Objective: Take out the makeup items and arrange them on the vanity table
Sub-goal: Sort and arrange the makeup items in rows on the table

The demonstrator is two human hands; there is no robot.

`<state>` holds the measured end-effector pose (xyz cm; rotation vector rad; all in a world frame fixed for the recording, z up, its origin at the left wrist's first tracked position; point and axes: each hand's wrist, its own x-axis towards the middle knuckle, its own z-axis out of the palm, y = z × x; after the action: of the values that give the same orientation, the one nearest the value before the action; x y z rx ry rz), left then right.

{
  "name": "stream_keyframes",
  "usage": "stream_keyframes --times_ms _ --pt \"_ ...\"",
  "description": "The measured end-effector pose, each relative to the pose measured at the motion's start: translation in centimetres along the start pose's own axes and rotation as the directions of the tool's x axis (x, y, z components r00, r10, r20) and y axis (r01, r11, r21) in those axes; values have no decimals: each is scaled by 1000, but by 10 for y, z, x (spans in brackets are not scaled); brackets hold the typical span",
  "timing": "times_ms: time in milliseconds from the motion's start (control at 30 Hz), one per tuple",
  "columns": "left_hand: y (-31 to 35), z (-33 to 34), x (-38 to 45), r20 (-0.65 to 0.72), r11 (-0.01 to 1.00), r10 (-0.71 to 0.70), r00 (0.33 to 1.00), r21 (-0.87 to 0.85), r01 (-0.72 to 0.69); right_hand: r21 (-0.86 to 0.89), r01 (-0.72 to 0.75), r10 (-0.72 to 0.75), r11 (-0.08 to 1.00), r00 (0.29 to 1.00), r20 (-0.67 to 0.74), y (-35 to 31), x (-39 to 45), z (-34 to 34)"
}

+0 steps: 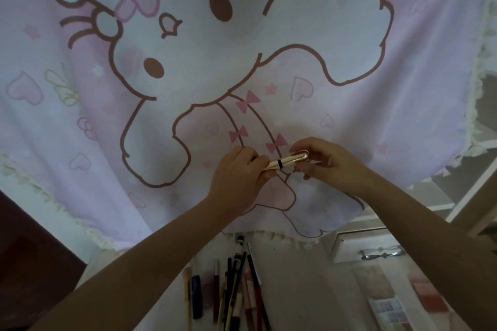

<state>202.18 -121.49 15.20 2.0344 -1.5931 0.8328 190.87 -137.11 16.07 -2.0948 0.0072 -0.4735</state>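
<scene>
A slim gold tube (287, 161) with a black band lies level between my two hands, above a pink cartoon cloth (188, 67). My left hand (239, 177) grips the tube's left end with curled fingers. My right hand (322, 161) pinches its rounded right end with fingertips. Below my arms, several pencils, brushes and lip tubes (236, 285) lie side by side on the white table top (309, 282). An eyeshadow palette (387, 312) lies at the lower right.
The cloth has a frilled edge and covers most of the view. A white box (357, 244) and a metal clip-like item (382, 254) sit at the right. A reddish flat case (427, 298) lies beside the palette. A dark surface (32, 250) shows at the lower left.
</scene>
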Motion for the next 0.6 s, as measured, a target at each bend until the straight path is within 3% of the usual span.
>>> stream_keyframes --times_ms 67,200,367,433,500,600 --pt "-1 1 -1 9 1000 1 1000 -3 -1 15 -67 66 998 998 17 1 0 2" --pt "-1 4 -3 57 1000 7 998 -4 -7 -175 -96 97 980 995 -1 4 2 6" --pt "-2 5 -6 57 998 -46 997 -48 49 3 -70 70 998 997 30 4 4 8" --pt "-1 5 -7 71 997 -60 996 -51 64 -19 -117 117 993 993 6 6 7 10" --pt "0 5 -9 93 997 -63 994 -46 67 -150 -123 123 981 992 -13 5 9 11" --pt "-2 4 -11 111 996 -74 991 -34 78 -76 -67 68 995 998 14 9 7 11"
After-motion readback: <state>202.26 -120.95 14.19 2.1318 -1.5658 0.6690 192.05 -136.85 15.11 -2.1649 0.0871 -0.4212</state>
